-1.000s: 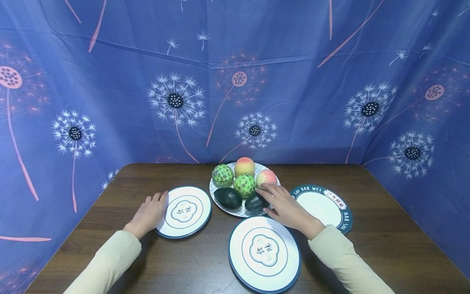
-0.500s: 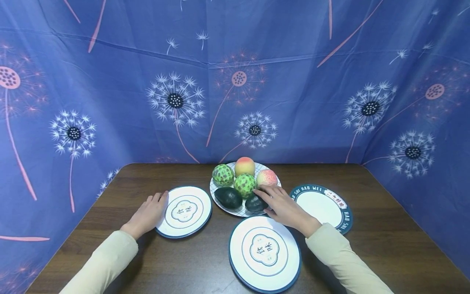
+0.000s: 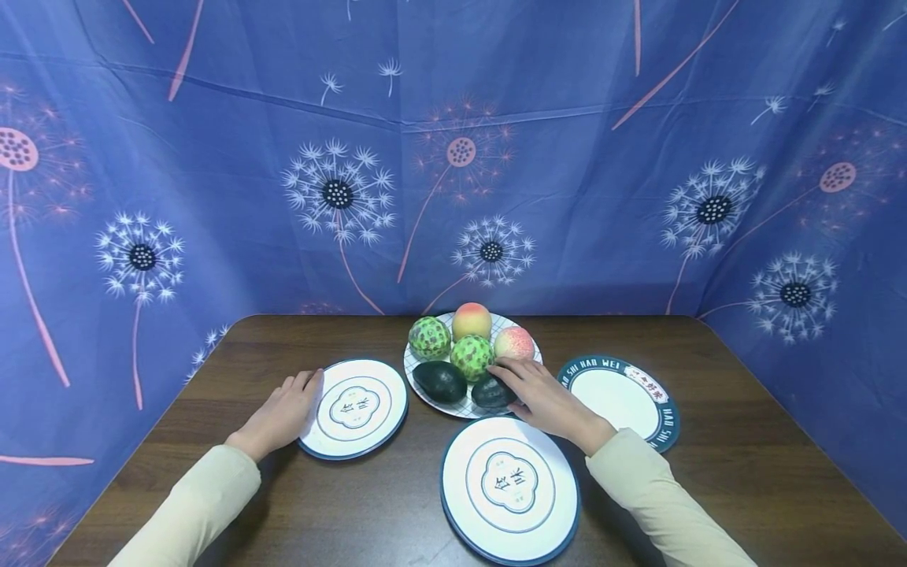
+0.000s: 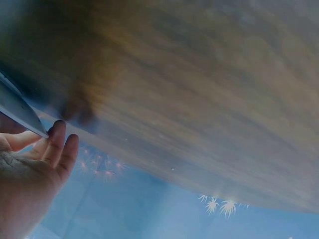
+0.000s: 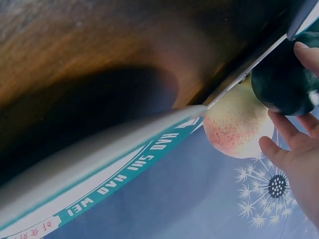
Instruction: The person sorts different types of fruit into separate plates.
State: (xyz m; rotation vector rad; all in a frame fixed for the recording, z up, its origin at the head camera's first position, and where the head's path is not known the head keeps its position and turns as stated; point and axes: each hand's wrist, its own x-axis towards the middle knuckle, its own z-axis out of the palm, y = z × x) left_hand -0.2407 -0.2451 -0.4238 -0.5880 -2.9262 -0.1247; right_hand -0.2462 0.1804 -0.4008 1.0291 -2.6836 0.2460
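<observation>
My right hand [image 3: 551,400] grips the right one of two dark green avocados [image 3: 490,392] on the fruit plate [image 3: 464,409]. In the right wrist view its thumb lies on one side of that avocado and the fingertips [image 5: 282,122] on the other. The other avocado [image 3: 439,383] lies to its left. Behind them are two green spotted balls [image 3: 471,357] and two peaches [image 3: 514,344]. At the left, my left hand [image 3: 278,416] touches the rim of a white plate [image 3: 386,394] with a blue edge. Its fingers are fairly straight in the left wrist view.
A stack of white plates [image 3: 510,520] stands at the front middle. To the right lies a white plate with a lettered teal rim [image 3: 669,417]. Everything is on a brown wooden table [image 3: 744,441], with a blue dandelion cloth [image 3: 567,157] hanging behind.
My right hand has shifted slightly left and settled around the avocado. My left forearm has drawn a little to the left. Plates and fruit look unmoved.
</observation>
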